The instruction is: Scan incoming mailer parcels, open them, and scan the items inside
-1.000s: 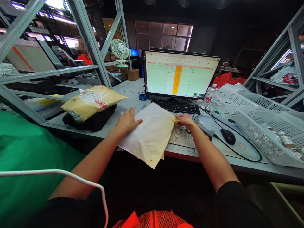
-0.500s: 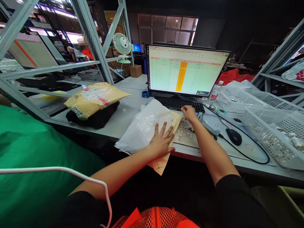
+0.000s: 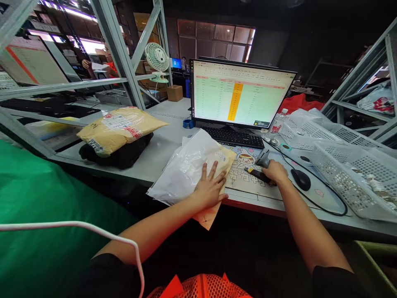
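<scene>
My left hand (image 3: pixel 211 186) lies flat with fingers spread on a white plastic parcel (image 3: pixel 189 165) that rests on a tan padded envelope (image 3: pixel 214 207) at the desk's front edge. A small label (image 3: pixel 221 156) shows near the parcel's far right corner. My right hand (image 3: pixel 276 171) is closed around the handle of a handheld barcode scanner (image 3: pixel 260 163), which lies on the printed desk mat (image 3: pixel 245 176) in front of the keyboard (image 3: pixel 235 137).
A monitor (image 3: pixel 240 95) with a spreadsheet stands behind the keyboard. A black mouse (image 3: pixel 300 179) with its cable and white mesh baskets (image 3: pixel 347 165) lie to the right. A yellow parcel (image 3: pixel 119 128) sits on a black one at left. A green bag (image 3: pixel 40 215) fills the lower left.
My left hand moved from the parcel's left edge onto its near right part and pressed flat. My right hand left the parcel's corner, moved right and closed on the scanner.
</scene>
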The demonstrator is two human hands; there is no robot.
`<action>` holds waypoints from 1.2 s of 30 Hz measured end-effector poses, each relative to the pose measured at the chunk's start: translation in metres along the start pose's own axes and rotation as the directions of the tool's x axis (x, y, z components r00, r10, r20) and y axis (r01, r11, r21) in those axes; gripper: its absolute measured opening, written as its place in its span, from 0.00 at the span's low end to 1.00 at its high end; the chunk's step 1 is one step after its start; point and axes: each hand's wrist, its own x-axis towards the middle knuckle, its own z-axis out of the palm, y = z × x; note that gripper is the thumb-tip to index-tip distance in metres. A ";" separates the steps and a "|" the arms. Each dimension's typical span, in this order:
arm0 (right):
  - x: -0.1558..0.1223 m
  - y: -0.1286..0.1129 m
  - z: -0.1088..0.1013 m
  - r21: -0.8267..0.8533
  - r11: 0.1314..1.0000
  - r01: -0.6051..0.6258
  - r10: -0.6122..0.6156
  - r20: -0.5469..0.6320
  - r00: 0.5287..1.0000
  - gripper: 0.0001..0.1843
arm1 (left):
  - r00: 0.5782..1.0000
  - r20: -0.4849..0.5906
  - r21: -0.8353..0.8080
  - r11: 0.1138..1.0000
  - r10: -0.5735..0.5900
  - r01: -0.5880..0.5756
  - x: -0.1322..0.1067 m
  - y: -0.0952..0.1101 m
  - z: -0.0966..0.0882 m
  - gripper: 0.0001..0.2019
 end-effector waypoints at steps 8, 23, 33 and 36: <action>0.000 -0.001 -0.031 0.061 0.996 0.070 -0.073 0.060 0.996 0.23 | 0.998 0.063 0.009 1.000 -0.028 0.028 0.000 0.002 -0.006 0.38; -0.051 -0.048 -0.105 0.472 0.807 0.356 -0.521 0.283 0.805 0.12 | 1.000 -0.023 -0.042 0.999 0.002 -0.003 -0.002 0.002 0.002 0.38; 0.003 0.006 -0.042 0.134 0.952 0.274 -0.273 -0.020 0.962 0.17 | 0.904 -0.265 -0.401 0.891 -0.335 0.213 -0.013 -0.060 -0.055 0.27; 0.011 0.020 -0.016 0.087 0.970 0.228 -0.223 -0.063 0.973 0.22 | 0.838 -0.099 -0.359 0.805 -0.536 0.472 -0.017 -0.107 -0.048 0.37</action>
